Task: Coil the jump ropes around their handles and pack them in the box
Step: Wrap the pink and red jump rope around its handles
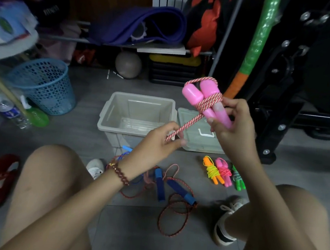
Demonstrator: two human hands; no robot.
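My right hand [232,121] grips two pink handles [205,100] held side by side above the floor. A pink-and-white striped rope [187,124] is wound a few turns around them and runs down to my left hand [159,144], which pinches it taut. The open grey plastic box [110,109] sits on the floor behind my hands, with nothing inside. Three coiled ropes lie at the right: orange [212,172], pink [224,174] and green [238,178]. A loose rope with blue handles [160,185] lies tangled between my knees.
The box lid [190,138] lies flat right of the box. A blue mesh basket [44,85] stands at the left, with bottles beside it. Black exercise equipment [291,94] fills the right side. Shelves with a purple mat [136,25] run along the back.
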